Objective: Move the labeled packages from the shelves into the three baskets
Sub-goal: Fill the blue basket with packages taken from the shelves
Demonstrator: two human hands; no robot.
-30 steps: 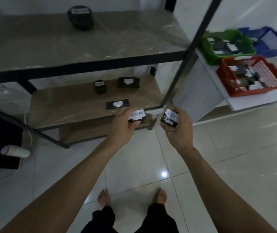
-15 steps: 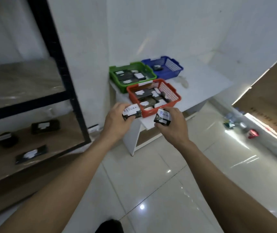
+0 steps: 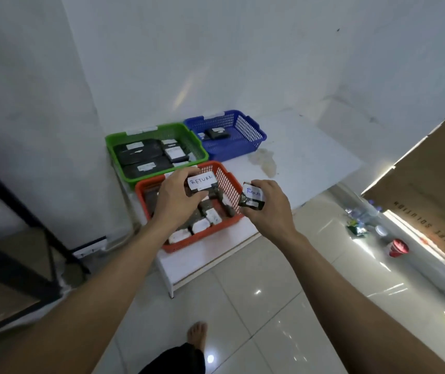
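Observation:
My left hand [image 3: 176, 198] grips a black package with a white "RETURN" label [image 3: 201, 181] above the red basket [image 3: 225, 184], which holds several labeled packages. My right hand [image 3: 268, 205] holds a second black package with a white handwritten label [image 3: 252, 198] just off the red basket's right rim. Behind it, a green basket [image 3: 113, 140] holds several black packages. To the right of that one, a blue basket [image 3: 245, 128] has two packages in it.
The baskets stand on a low white table [image 3: 305, 157] against the wall. The black shelf frame [image 3: 40, 233] is at the left edge. A brown cardboard box [image 3: 426, 168] and litter with a red cup [image 3: 397, 247] lie at the right on the tiled floor.
I have turned from the shelves to the table. The baskets are now close and centered, and both hands with their packages have moved forward to the red basket.

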